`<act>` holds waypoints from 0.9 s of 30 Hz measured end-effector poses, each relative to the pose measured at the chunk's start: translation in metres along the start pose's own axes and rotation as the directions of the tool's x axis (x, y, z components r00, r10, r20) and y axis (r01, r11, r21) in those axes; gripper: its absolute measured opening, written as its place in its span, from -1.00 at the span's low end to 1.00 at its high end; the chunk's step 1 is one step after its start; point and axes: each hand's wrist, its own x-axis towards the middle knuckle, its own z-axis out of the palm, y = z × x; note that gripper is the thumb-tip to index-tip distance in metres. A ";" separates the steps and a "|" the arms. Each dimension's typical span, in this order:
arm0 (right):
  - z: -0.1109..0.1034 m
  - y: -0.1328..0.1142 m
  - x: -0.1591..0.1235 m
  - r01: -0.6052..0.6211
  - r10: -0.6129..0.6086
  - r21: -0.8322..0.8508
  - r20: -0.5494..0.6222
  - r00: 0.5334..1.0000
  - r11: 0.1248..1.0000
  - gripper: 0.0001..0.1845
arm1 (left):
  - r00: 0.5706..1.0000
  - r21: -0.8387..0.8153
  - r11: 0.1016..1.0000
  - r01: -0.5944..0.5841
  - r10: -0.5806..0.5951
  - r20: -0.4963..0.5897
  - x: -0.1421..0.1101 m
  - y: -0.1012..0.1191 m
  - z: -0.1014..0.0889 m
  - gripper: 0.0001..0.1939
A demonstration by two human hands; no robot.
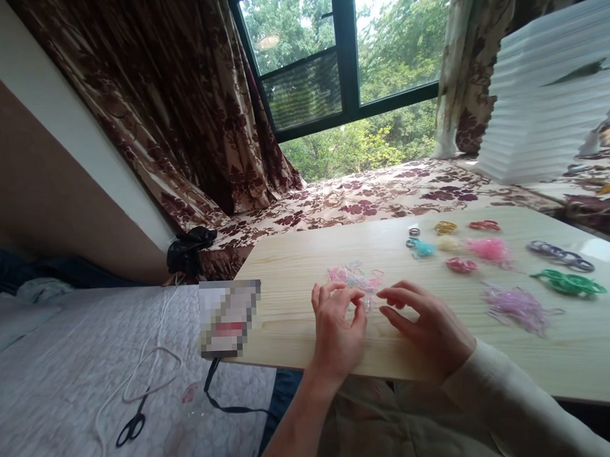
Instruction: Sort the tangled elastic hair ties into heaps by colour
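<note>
A loose pile of small, thin elastic bands [354, 275], mixed pink and pale, lies on the wooden board. My left hand [336, 331] is over its near side, thumb and index finger closed in a pinch; what they hold, if anything, is too small to make out. To its right, my right hand [428, 327] points inward with thumb and index finger apart and nothing visible between them. Beyond the right hand lie single-colour heaps of bands: lilac [520, 307], pink [488, 250], cream [448, 243] and light blue [424, 248].
Larger coiled bands in green [572, 282], dark purple [561, 255], yellow [445, 227] and red [484, 225] lie toward the board's right side. A blurred-out flat object [231, 319] overlaps its left edge. Scissors [132, 428] and a white cord [156, 350] lie on the quilted surface.
</note>
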 end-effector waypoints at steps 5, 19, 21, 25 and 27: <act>0.001 -0.002 0.000 0.034 -0.033 -0.019 0.011 0.999 0.999 -0.84 | 1.000 -0.019 1.000 -0.007 0.007 -0.001 0.000 -0.001 0.001 -0.85; 0.001 -0.004 -0.002 0.136 -0.139 -0.114 -0.013 0.990 0.984 -0.89 | 1.000 -0.016 1.000 -0.014 0.014 0.018 0.000 0.002 0.002 -0.84; 0.002 -0.004 -0.002 0.138 -0.140 -0.114 -0.004 0.990 0.984 -0.87 | 1.000 -0.025 0.999 -0.021 0.022 0.014 0.000 0.001 0.002 -0.84; 0.002 -0.002 -0.002 0.145 -0.148 -0.120 -0.015 0.989 0.982 -0.83 | 1.000 -0.047 0.999 -0.027 0.028 0.007 0.000 0.000 0.002 -0.83; 0.003 0.000 -0.001 0.147 -0.151 -0.122 -0.029 0.988 0.982 -0.83 | 0.999 -0.061 0.998 -0.032 0.032 -0.003 0.001 -0.001 0.003 -0.82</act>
